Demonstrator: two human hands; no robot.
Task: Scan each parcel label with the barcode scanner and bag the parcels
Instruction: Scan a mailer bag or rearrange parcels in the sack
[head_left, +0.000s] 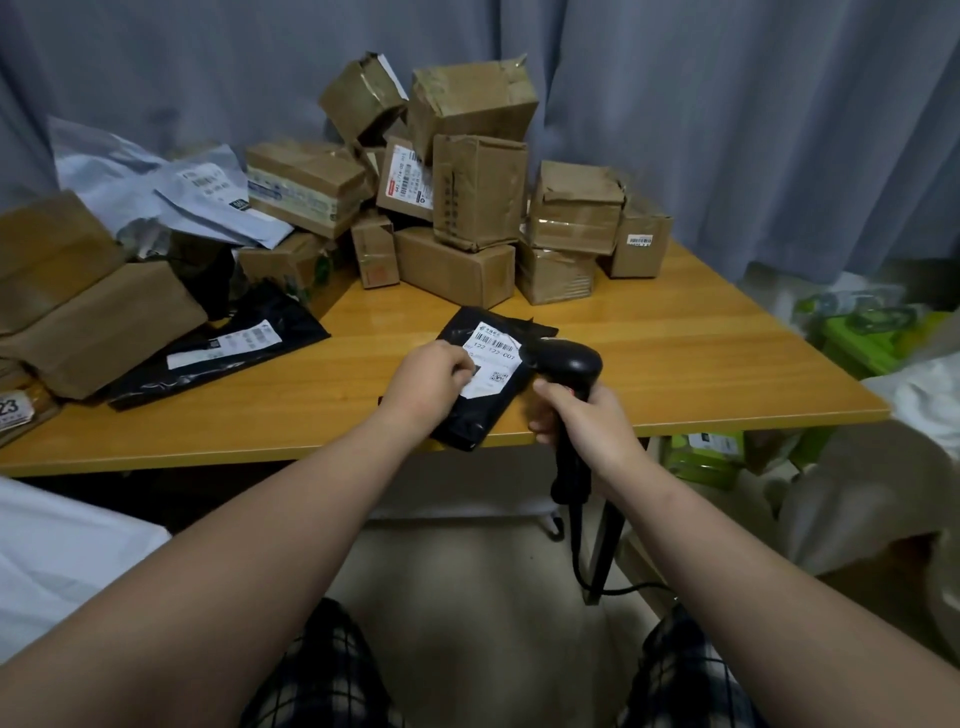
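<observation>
A black plastic parcel (470, 415) lies at the front edge of the wooden table (675, 364), its near end hanging over the edge. Its white barcode label (493, 345) faces up. My left hand (431, 379) holds the parcel at its left side, fingers curled onto the label. My right hand (582, 421) grips the handle of the black barcode scanner (571, 364), whose head points left at the label from just beside it. The scanner's cable hangs down below the table.
A heap of brown cardboard boxes (467, 192) fills the back of the table. Grey mailers (208, 197), brown paper parcels (88, 312) and another black labelled bag (223, 345) lie on the left. Green items (872, 332) sit off the right edge.
</observation>
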